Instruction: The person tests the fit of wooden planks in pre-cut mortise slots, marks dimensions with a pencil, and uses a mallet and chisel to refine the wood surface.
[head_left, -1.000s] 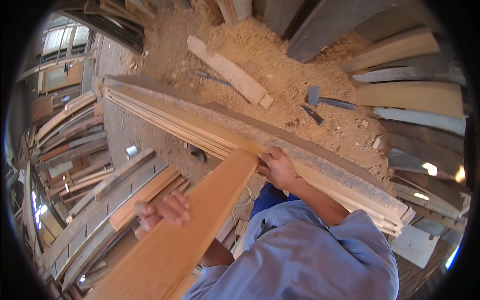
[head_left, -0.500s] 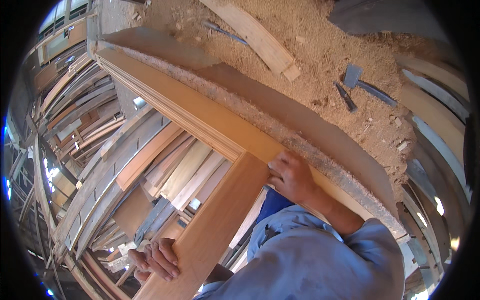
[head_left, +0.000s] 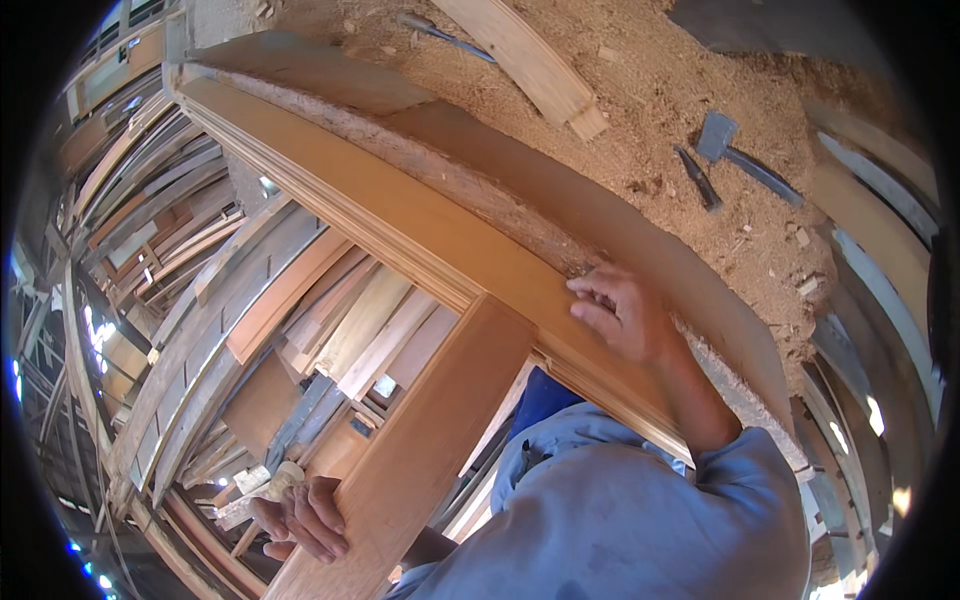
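My left hand (head_left: 308, 520) wraps over the edge of a broad, smooth wooden board (head_left: 430, 430) near its lower end. That board runs up and to the right, and its far end meets a long moulded wooden rail (head_left: 400, 215), at a wide angle to it. Just above the rail's flat face, right of the joint, is my right hand (head_left: 625, 315). Its fingers are loosely bent, thumb apart from them, with nothing visible between them. The rail lies along a rough, dusty beam (head_left: 480, 195).
Beyond the beam, sawdust covers the ground. On it lie a hammer (head_left: 745, 158), a short dark tool (head_left: 698, 178), a long thin tool (head_left: 445, 37) and a pale plank (head_left: 530, 65). Stacked timber (head_left: 370, 335) fills the left side. More boards (head_left: 880, 260) curve along the right.
My right hand has let go of the board's end at the joint and moved right and up, over the rail. My left hand stays on the board.
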